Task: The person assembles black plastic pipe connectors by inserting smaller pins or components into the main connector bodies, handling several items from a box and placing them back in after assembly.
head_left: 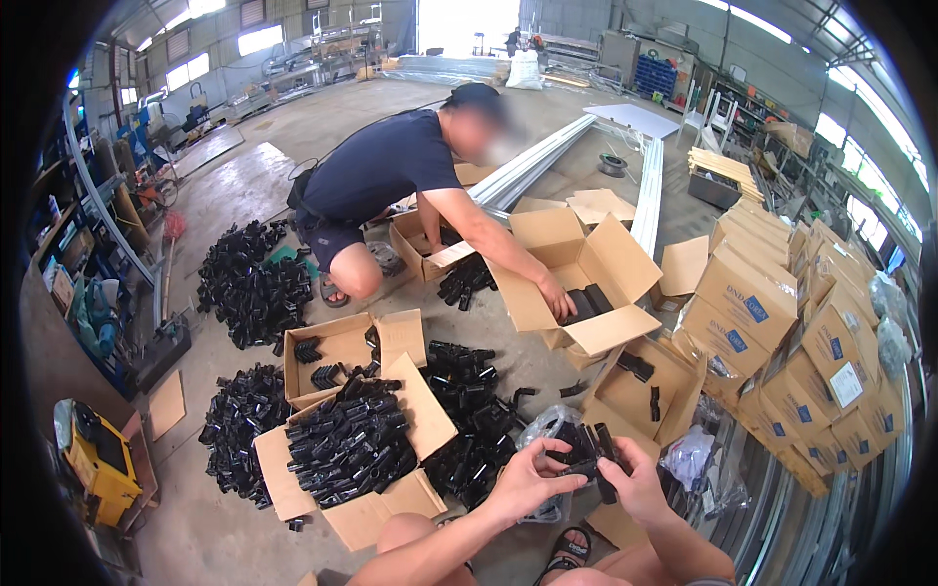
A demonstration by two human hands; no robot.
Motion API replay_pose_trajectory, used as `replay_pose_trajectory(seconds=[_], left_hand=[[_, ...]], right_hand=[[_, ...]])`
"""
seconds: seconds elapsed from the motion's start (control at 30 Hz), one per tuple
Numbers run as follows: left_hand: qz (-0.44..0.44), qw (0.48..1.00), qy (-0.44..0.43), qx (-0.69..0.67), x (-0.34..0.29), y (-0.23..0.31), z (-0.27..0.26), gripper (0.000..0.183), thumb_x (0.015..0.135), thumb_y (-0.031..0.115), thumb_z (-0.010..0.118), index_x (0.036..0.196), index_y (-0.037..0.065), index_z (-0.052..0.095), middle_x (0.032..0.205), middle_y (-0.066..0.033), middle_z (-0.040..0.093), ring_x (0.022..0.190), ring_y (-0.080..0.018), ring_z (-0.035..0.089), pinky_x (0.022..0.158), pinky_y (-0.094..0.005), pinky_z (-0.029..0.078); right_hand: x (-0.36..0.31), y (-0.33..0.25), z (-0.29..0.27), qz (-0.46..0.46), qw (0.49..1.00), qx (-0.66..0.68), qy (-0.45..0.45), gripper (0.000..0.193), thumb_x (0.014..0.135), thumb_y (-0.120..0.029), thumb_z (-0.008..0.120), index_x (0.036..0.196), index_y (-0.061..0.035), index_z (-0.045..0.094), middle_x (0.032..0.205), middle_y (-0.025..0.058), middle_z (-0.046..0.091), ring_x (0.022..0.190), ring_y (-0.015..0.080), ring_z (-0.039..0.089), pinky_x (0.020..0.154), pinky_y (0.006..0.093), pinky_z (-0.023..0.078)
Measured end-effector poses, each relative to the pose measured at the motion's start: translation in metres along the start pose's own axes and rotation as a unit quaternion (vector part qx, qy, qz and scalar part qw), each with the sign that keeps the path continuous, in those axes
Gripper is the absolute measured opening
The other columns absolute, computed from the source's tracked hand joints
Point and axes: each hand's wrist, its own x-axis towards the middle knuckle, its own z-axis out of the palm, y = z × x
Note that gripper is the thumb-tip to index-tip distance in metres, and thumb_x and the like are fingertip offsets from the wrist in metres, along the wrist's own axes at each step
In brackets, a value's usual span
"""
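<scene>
The left hand [532,481] and right hand [635,479] pinch glossy black tubular plastic pieces [588,444], partly hidden, probably light, stiff and slick; mid-length looks best to grip.

Glossy parts [588,447], probably plastic.

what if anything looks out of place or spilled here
Two black pieces lie stray on the floor between the central black heap and an open carton on the right, apart from the piled ones. It looks slightly odd, perhaps dropped. No damage is discernible.
</scene>
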Motion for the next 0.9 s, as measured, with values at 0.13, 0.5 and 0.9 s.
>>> replay_pose_trajectory(seconds=[0.13, 0.5, 0.9], left_hand=[[-0.013, 1.000, -0.012, 0.020, -0.005, 0.004, -0.003, 0.055, 0.077, 0.009, 0.083, 0.122, 0.002, 0.053, 0.095, -0.0119, 0.071, 0.087, -0.0144, 0.065, 0.078, -0.0288, 0.052], [0.005, 0.993, -0.040, 0.115, -0.006, 0.003, 0.006, 0.052, 0.077, 0.012, 0.084, 0.118, 0.002, 0.054, 0.093, -0.0127, 0.072, 0.082, -0.0141, 0.067, 0.073, -0.0275, 0.051], [0.029, 0.996, -0.028, 0.084, 0.010, -0.015, 0.027, 0.053, 0.076, 0.011, 0.084, 0.119, 0.003, 0.055, 0.089, -0.0087, 0.072, 0.079, -0.0103, 0.064, 0.071, -0.0256, 0.050]], right_hand=[[-0.005, 0.022, 0.004, -0.035, 0.999, -0.024, 0.008, 0.029, 0.097, -0.010, 0.060, 0.122, 0.0032, 0.054, 0.101, 0.0021, 0.062, 0.090, 0.0066, 0.056, 0.079, 0.0229, 0.046], [-0.012, 0.053, 0.017, -0.076, 0.992, 0.042, 0.093, 0.023, 0.104, -0.015, 0.048, 0.121, 0.0009, 0.049, 0.098, 0.0065, 0.063, 0.091, 0.0116, 0.059, 0.083, 0.0265, 0.047], [-0.018, 0.044, 0.000, -0.011, 0.990, 0.059, 0.126, 0.021, 0.104, -0.022, 0.050, 0.108, -0.0020, 0.057, 0.091, 0.0020, 0.059, 0.084, 0.0084, 0.053, 0.077, 0.0249, 0.043]])
